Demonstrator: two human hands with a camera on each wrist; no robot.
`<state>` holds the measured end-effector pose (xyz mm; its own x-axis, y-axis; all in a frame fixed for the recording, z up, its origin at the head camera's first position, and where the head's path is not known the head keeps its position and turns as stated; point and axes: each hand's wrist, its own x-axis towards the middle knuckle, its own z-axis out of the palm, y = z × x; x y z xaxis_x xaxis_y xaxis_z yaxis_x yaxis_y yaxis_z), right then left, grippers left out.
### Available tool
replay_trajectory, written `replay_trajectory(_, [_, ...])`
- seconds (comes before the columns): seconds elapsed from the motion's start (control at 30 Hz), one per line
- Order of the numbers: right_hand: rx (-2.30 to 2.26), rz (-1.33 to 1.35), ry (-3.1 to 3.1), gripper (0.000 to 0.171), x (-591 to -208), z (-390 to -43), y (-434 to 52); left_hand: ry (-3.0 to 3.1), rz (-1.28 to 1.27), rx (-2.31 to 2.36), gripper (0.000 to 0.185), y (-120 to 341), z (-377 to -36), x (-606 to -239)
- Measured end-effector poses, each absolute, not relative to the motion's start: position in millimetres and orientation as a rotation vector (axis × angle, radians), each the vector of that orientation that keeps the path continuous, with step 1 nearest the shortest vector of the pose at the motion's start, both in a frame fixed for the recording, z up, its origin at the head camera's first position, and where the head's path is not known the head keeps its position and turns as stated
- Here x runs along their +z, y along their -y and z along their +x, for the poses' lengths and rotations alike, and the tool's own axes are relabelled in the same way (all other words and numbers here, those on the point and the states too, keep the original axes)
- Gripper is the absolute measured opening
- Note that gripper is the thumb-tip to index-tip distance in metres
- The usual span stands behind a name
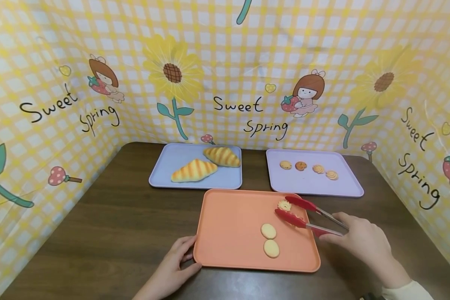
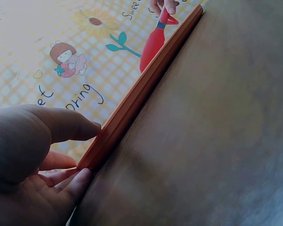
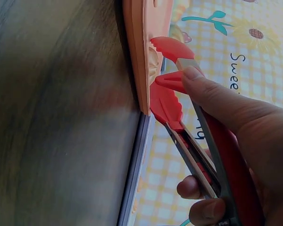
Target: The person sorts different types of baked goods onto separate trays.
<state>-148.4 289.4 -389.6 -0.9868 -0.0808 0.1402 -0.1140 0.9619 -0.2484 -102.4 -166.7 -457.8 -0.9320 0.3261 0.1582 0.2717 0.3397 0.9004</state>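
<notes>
My right hand [image 1: 365,241] holds red-tipped metal tongs [image 1: 324,229] over the back right corner of the orange tray [image 1: 228,225]. Between the spread tong tips lies a swirled cookie [image 1: 284,205]; in the right wrist view this cookie [image 3: 153,63] is on the tray, and I cannot tell whether both tips touch it. Two plain round cookies, a rear one [image 1: 268,231] and a front one [image 1: 271,248], lie on the tray's right half. At the tray's front left corner, my left hand [image 1: 172,264] grips the rim [image 2: 108,136] with thumb and fingers.
Behind stand a blue tray [image 1: 180,156] with two croissants [image 1: 195,171] and a lilac tray [image 1: 300,183] with several small cookies [image 1: 318,168]. All rest on a dark wooden table [image 1: 108,216]. A yellow checked cloth [image 1: 225,75] hangs around the back and sides.
</notes>
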Motion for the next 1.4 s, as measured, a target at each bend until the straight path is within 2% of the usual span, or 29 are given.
replay_trajectory(0.23, [0.392,0.119,3.016,0.08,-390.1,-149.9,-287.9,-2.55,0.563,1.675,0.063,166.8,-102.4,-457.9])
replay_trajectory(0.67, [0.4,0.114,2.972,0.075,-391.4,-147.9,-286.2,-2.59,0.658,1.706,0.061,166.5,-101.9,-463.1])
replay_trajectory(0.93, [0.393,0.118,2.983,0.076,-391.1,-150.7,-285.6,-2.538,0.543,1.645,0.066,169.0,-102.4,-458.7])
replay_trajectory(1.4, [0.404,0.102,2.974,0.077,-385.3,-155.3,-285.2,-2.574,0.58,1.648,0.064,167.3,-102.3,-458.2])
